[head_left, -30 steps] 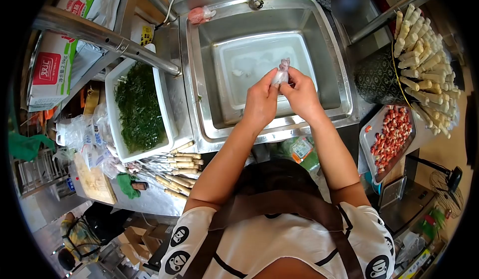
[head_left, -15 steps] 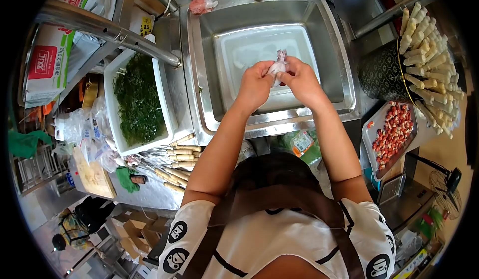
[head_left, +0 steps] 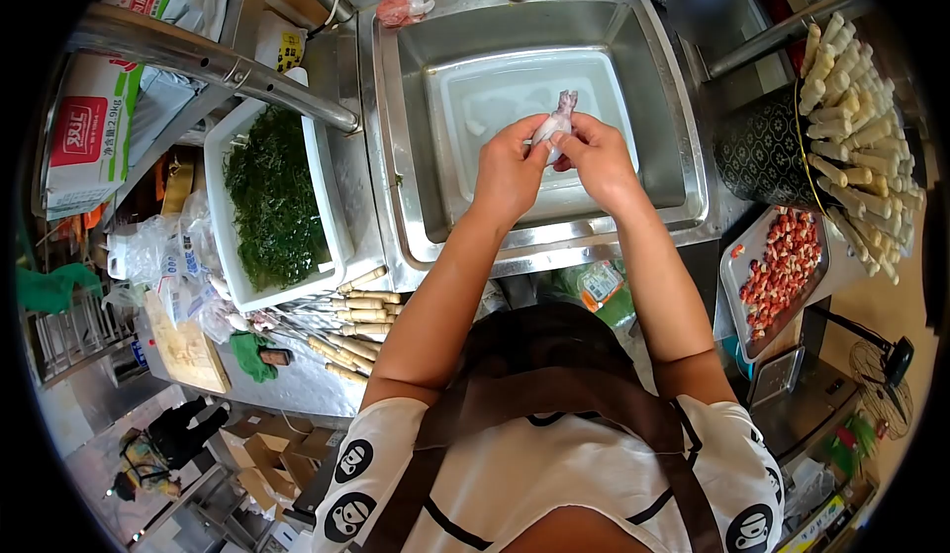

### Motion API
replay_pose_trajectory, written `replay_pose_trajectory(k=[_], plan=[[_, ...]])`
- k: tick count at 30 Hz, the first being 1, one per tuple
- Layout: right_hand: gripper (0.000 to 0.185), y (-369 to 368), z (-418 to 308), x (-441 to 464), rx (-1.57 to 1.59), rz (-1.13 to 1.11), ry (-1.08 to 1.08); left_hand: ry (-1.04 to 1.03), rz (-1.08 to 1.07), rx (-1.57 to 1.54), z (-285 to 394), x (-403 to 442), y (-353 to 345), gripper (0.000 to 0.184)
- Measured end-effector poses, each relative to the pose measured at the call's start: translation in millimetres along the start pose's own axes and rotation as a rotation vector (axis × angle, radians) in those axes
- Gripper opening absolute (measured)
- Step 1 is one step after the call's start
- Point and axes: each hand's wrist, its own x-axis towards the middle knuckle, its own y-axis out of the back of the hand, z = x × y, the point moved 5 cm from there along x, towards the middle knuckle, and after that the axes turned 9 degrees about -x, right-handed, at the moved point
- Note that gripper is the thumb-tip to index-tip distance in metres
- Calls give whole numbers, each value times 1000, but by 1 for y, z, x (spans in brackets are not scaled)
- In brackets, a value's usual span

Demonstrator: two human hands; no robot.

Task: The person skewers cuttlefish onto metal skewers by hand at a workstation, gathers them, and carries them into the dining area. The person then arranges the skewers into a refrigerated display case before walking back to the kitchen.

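A small pale squid point(head_left: 556, 128) with purplish tentacles pointing up is between my two hands, above the sink. My left hand point(head_left: 512, 167) pinches its left side, fingers closed. On the other side my right hand point(head_left: 597, 162) grips it with thumb and fingers, close to the left hand. Beneath them, a white tub point(head_left: 460, 78) with water sits in the metal sink point(head_left: 416, 128). Pale pieces lie in the water, too blurred to name. My fingers hide the squid's lower part.
Left of the sink stands a white bin point(head_left: 334, 227) of dark green seaweed. Wooden-handled skewers point(head_left: 361, 316) lie below it. To the right are a patterned bucket point(head_left: 762, 147) of skewers and a tray point(head_left: 732, 271) of red-and-white pieces. Another person point(head_left: 148, 459) is at lower left.
The squid has tilted slightly to the right, and both hands have shifted a little with it. The person at lower left has moved.
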Motion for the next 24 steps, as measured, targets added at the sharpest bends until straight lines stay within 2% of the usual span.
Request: replay_pose_trajectory(k=[6, 7, 9, 10, 11, 12, 14, 15, 16, 18, 19, 21, 24], plan=[[19, -3, -1, 1, -128, 27, 25, -33, 21, 186, 9, -3, 2, 29], [19, -6, 1, 1, -128, 27, 27, 0, 17, 113, 10, -4, 2, 29], [23, -7, -10, -5, -354, 193, 237, 28, 9, 39, 6, -3, 2, 30], [23, -7, -12, -8, -356, 200, 242, 145, 7, -228, -8, -2, 0, 32], [27, -8, -19, -11, -558, 225, 300, 262, 2, -495, -13, -1, -4, 35], [33, -10, -26, -16, -761, 249, 355, 254, -5, -496, -14, 1, -7, 35], [38, -14, -32, -25, -716, 201, 394, 292, 61, -711, -15, -2, -11, 38], [44, -14, -38, -32, -674, 159, 428, 285, 36, -718, -12, -1, -12, 38], [49, -10, -47, -44, -608, 172, 468, 351, 113, -731, -13, 0, -6, 37], [59, 21, -84, -75, -586, 227, 619, 435, 154, -869, -25, 5, 3, 33], [53, 48, -104, -93, -689, 313, 716, 458, 124, -993, -39, 10, 10, 31], [45, 113, -134, -126, -989, 519, 848, 496, 145, -1054, -52, 16, 25, 29], [34, 188, -164, -156, -1491, 760, 736, 533, 199, -1043, -38, 14, 34, 26]])
